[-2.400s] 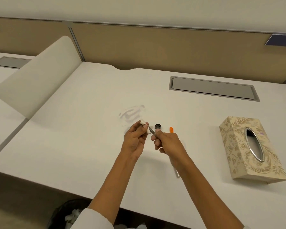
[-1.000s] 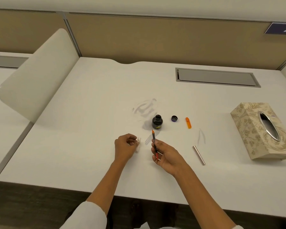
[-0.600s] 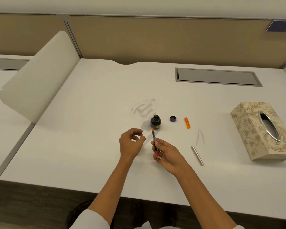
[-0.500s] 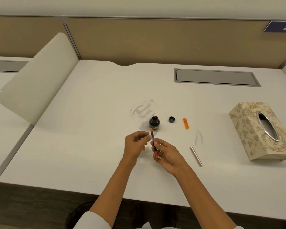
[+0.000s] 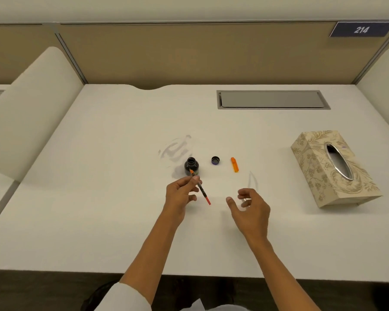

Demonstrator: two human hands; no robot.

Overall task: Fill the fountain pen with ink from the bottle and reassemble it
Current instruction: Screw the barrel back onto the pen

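Left hand [image 5: 181, 194] pinches the pen section [image 5: 200, 187] beside the uncapped ink bottle [image 5: 191, 166], dark ink inside, mid-desk [image 5: 99, 198]; right hand [image 5: 250, 207] hovers, fingers loosely spread, empty.

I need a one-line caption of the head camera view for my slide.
Left hand holds the pen's inner part near an open ink bottle; right hand reaches, holding nothing, over the white desk.
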